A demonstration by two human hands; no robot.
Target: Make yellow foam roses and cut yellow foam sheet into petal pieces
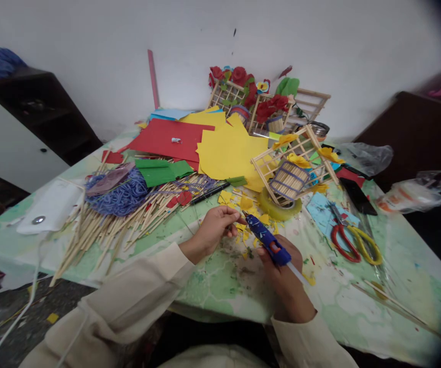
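My right hand [281,266] is wrapped round a blue hot glue gun [266,236], with a clear glue stick [297,273] poking out of its back end. The gun's nozzle points up and left, close to the fingertips of my left hand [218,227]. Those left fingers are pinched together on something thin; it is too small and blurred to name. Yellow paper scraps [246,209] lie on the table just beyond both hands. A roll of clear yellowish tape [281,207] rests behind the glue gun.
Wooden sticks [139,225] and purple yarn [118,191] are heaped left. Yellow sheets [230,151] and a red sheet [166,138] lie behind. A stick frame with yellow paper flowers [297,163] stands right of centre, scissors [348,237] nearer. Red paper roses [239,76] stand against the wall.
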